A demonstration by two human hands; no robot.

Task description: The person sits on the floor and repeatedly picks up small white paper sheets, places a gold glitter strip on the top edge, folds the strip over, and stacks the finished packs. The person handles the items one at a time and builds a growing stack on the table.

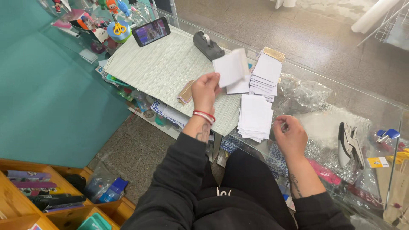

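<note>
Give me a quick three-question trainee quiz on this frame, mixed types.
1. True or false: the left hand holds a white paper square above the striped mat.
2. What lies nearest the right hand: A) scissors, B) stack of white squares, C) phone?
3. Which dark tool sits on the mat's far edge?

Key: 1 true. 2 B. 3 the tape dispenser.

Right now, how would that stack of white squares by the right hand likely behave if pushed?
The stack of white squares looks loose and already uneven at its edges, so it would probably fan out. The sheets seem thin and light; the glass counter may let them slide.
</note>
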